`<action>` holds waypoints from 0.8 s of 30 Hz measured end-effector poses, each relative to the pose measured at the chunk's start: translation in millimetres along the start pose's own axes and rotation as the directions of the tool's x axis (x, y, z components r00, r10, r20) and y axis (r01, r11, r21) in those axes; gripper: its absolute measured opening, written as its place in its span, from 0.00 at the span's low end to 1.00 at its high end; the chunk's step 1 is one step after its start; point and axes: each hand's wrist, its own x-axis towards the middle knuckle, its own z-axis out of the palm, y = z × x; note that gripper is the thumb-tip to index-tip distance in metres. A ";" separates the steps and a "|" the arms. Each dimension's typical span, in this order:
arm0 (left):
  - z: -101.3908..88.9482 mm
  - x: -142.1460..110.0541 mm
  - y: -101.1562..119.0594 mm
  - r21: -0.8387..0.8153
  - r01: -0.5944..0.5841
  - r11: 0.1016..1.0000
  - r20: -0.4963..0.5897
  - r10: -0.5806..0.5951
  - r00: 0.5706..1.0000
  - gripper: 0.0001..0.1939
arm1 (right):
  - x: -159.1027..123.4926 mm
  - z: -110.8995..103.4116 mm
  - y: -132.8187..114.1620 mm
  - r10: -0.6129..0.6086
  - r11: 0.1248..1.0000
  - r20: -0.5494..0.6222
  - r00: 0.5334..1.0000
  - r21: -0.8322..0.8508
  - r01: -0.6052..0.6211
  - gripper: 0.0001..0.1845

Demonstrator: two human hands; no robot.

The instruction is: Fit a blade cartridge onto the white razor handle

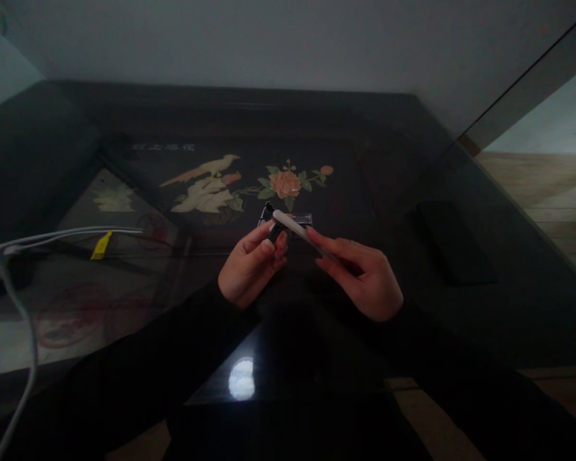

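My left hand (pixel 252 266) is curled around a small black object (pixel 272 225) whose top sticks out above the fingers. My right hand (pixel 360 272) pinches a slim white stick-like tool (pixel 292 225) that slants up and left, its tip meeting the black object. Both hands hover over a dark glossy table (pixel 461 320) with a painted bird (pixel 206 169) and flower (pixel 285 184). Just behind the hands a small clear case (pixel 303 221) lies on the table.
White cables (pixel 77 234) with a yellow tag (pixel 100 246) run in from the left edge. A flat black object (pixel 454 243) lies on the table at the right. A lamp's reflection (pixel 242 379) shines on the near surface. Wooden floor shows beyond the right edge.
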 end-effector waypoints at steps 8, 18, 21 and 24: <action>-1.7 0.3 -0.2 0.003 -0.009 1.000 0.016 0.009 1.000 0.20 | 1.1 -0.3 3.1 0.022 1.000 -0.020 1.000 0.011 -0.022 0.22; -4.2 2.6 -0.3 0.012 -0.005 1.000 0.021 0.005 1.000 0.25 | -2.3 1.2 -3.3 -0.060 0.997 0.037 0.998 0.055 0.058 0.22; -6.1 3.9 -1.6 0.019 -0.036 0.999 0.039 0.035 0.999 0.25 | -3.3 1.4 -5.5 -0.096 0.992 0.069 0.993 0.086 0.089 0.23; -7.0 4.7 -2.7 0.018 -0.042 0.999 0.031 0.041 0.999 0.24 | -3.4 1.4 -6.2 -0.105 0.992 0.075 0.992 0.083 0.099 0.23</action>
